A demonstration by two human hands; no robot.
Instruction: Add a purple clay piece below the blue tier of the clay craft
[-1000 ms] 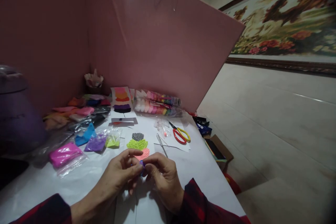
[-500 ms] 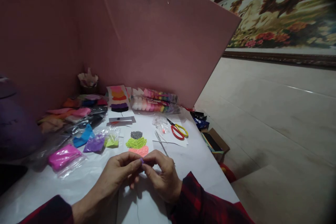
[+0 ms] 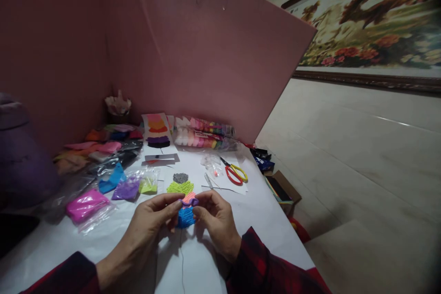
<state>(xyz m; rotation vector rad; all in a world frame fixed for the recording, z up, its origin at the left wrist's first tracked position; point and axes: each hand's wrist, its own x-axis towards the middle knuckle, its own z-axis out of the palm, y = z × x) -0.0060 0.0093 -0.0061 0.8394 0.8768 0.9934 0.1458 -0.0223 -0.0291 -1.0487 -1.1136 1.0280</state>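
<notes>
A small strip of purple clay (image 3: pixel 190 202) is stretched between my two hands. My left hand (image 3: pixel 151 220) pinches its left end between thumb and fingers, and my right hand (image 3: pixel 217 221) pinches the right end. Just beneath lies a paper sheet (image 3: pixel 203 280) with textured clay patches in a column: a grey patch (image 3: pixel 180 178) on top, then a lime-green patch (image 3: pixel 179 187), a coral patch partly hidden by my hands, and a blue patch (image 3: pixel 186 218). Below the blue one, a thin drawn line runs down the paper.
Packets of magenta clay (image 3: pixel 87 205), purple clay (image 3: pixel 127 187) and blue clay (image 3: pixel 112 179) lie to the left. Scissors (image 3: pixel 234 173) and a metal tool (image 3: pixel 208 181) lie to the right. Bagged clay sticks (image 3: pixel 203 138) and a sample picture (image 3: pixel 157 131) stand behind.
My hands have moved slightly apart, and the purple clay between them now shows as a longer, wavy strip. The blue patch has come into view beneath it.
</notes>
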